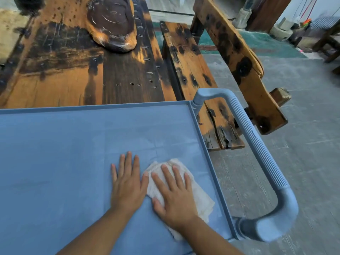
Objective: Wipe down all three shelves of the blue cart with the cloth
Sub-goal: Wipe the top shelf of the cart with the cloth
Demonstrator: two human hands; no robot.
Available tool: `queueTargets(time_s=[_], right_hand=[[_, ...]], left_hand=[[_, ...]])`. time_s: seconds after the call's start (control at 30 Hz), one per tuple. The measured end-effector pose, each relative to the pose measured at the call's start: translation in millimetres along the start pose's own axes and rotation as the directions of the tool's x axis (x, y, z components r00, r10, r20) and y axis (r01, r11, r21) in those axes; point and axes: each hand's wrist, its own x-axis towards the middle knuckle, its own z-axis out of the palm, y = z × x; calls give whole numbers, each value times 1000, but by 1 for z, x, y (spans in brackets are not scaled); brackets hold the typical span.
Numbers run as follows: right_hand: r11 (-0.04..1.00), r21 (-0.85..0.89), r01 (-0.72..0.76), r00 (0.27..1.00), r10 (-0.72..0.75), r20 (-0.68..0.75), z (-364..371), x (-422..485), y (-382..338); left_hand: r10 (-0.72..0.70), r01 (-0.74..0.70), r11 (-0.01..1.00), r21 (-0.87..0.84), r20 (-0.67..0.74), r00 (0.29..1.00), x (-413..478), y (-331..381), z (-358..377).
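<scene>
Blue cart top shelf (pixel 55 144), 1 white cloth (pixel 200 197) under flat R hand (pixel 174 197), L hand (pixel 127 184) flat, empty, 1 handle (pixel 257 144)

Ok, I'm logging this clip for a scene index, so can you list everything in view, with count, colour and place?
top shelf: one, blue, fills the lower left of the view
cart handle: one, blue, ribbed, on the shelf's right end
cloth: one, white, on the shelf near its right rim
wooden table: one, brown with black marks, beyond the shelf
carved tray: one, dark brown, on the table
bench: one, brown, right of the table
left hand: flat on the bare shelf
right hand: flat on the cloth
</scene>
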Motion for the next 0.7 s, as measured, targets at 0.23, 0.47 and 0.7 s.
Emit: queueTargets(time_s=[0.23,0.47,0.7], right_hand=[[996,-16,-83,994,84,70,-13,128,35],[998,-43,-44,995,48,90,-33,234,82],[993,-35,-112,990,115,82,-31,230,87]], left_hand=[[-25,21,994,104,42,999,3,0,8],[-26,24,993,117,15,1000,4,-3,14],[-35,31,982,186,17,999,6,-3,18]])
